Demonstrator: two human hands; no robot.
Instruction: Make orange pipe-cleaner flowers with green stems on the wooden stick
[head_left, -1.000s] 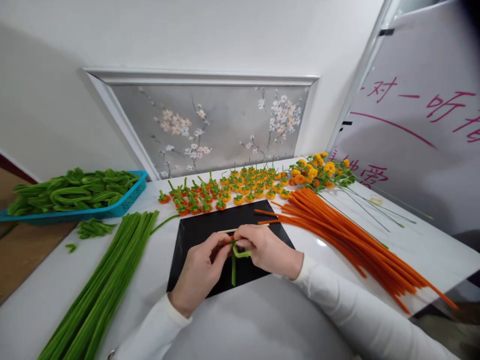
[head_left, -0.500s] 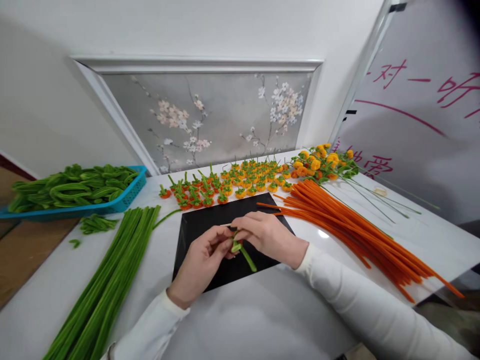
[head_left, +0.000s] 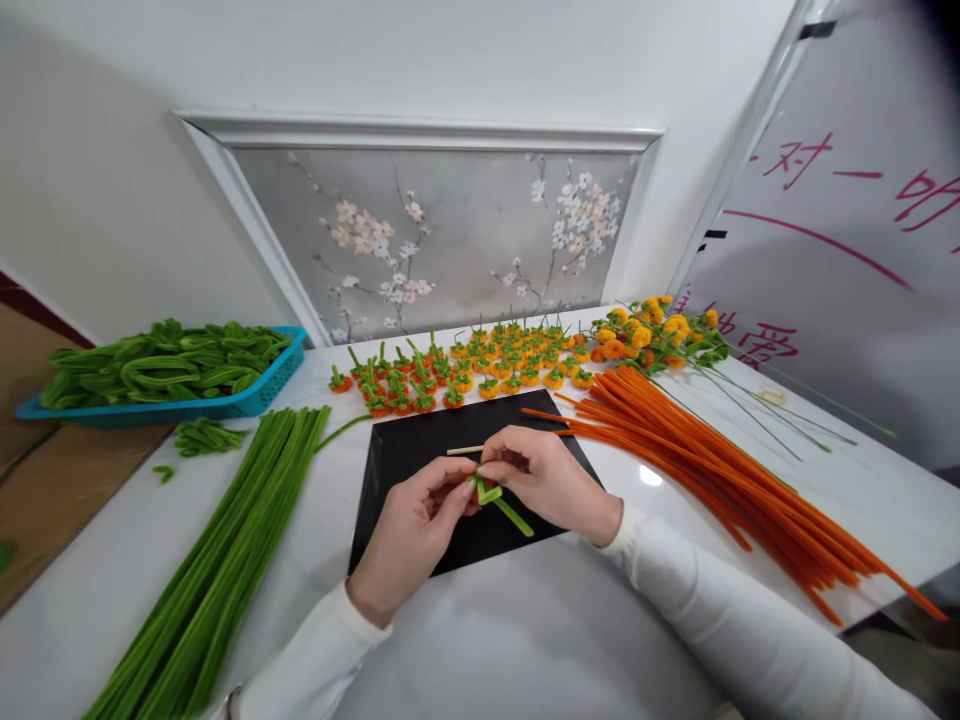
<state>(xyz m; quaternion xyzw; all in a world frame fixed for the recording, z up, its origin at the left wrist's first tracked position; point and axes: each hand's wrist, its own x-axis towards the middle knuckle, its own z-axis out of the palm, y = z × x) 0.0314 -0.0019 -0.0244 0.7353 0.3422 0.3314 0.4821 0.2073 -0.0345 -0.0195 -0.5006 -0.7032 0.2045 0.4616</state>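
Note:
Over the black mat [head_left: 390, 470], my left hand [head_left: 412, 525] pinches a small piece of bent green fuzzy stem [head_left: 489, 494], with a bit of orange showing at the fingertips. My right hand [head_left: 544, 480] is closed on the same green piece from the other side, thumb and finger together. One straight end of the green stem points down and right over the mat. A thin pale stick [head_left: 465, 450] lies just beyond my fingers. Behind the mat stand rows of small orange and yellow pieces [head_left: 487, 386] with green tops.
Long green stems [head_left: 225, 540] lie at the left, by short green pieces [head_left: 206, 438] and a blue basket [head_left: 281, 370] of green loops. Orange stems [head_left: 697, 460] lie at the right, with yellow flowers [head_left: 641, 335] behind them. A framed panel [head_left: 465, 230] leans at the back.
The view has shifted slightly. My right fingers have drawn together at the top of the green piece, whose folded part now shows more, and more of the pale stick is uncovered.

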